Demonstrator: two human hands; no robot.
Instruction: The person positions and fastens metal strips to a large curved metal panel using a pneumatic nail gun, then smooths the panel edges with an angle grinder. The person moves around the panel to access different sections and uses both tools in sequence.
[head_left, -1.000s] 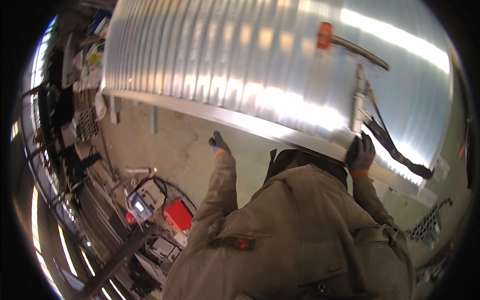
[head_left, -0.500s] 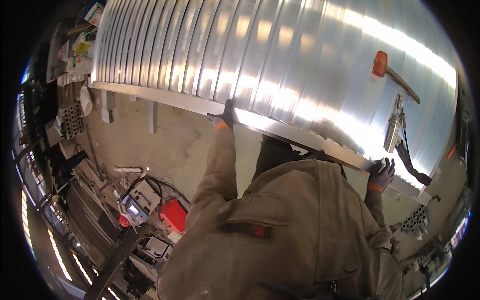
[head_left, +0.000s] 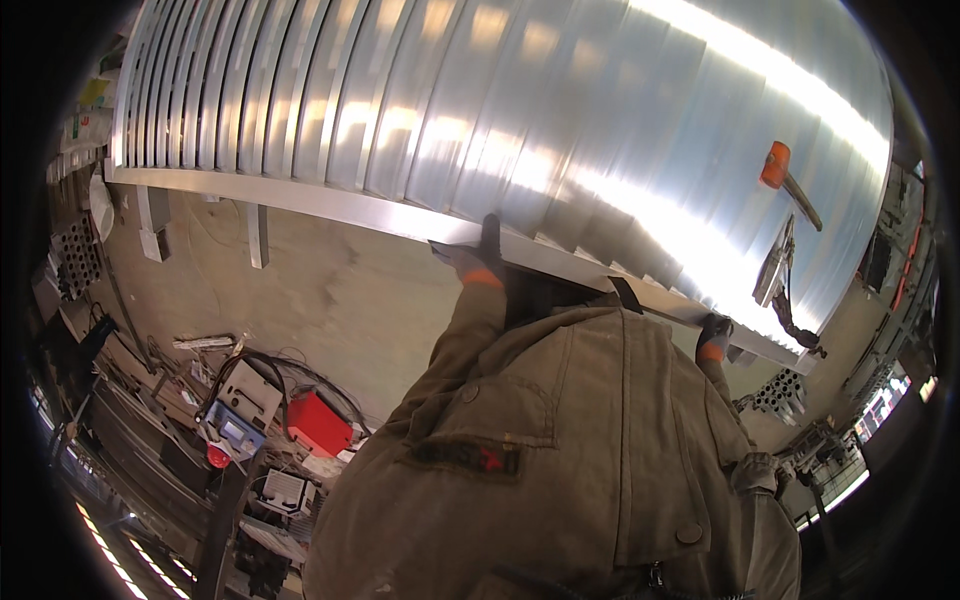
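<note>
A long slatted panel of shiny metal [head_left: 560, 110] fills the upper part of the view. Along its near side runs a pale metal rail [head_left: 350, 205]. My left hand [head_left: 482, 258], in a dark glove with an orange cuff, is closed over this rail near the middle, with fingers on its upper face. Farther right, close to my body, my right hand [head_left: 714, 336] is curled over the same rail; its fingers are partly hidden. An orange-headed mallet [head_left: 776, 165] with a dark handle lies on the panel's right part. Nearer to me lies a metal hand tool [head_left: 774, 270] with a dark hose.
Under the panel's left end stand metal legs [head_left: 153, 225]. A red box [head_left: 320, 422] and a blue-grey machine with a screen [head_left: 235, 432] stand on the floor at lower left, among cables. Bundles of tubes [head_left: 78, 258] lie at far left, others [head_left: 780, 397] at right.
My right hand has gone from spread fingers to curled over the rail. My left hand still holds the rail. The view has shifted, so the panel and tools appear farther left.
</note>
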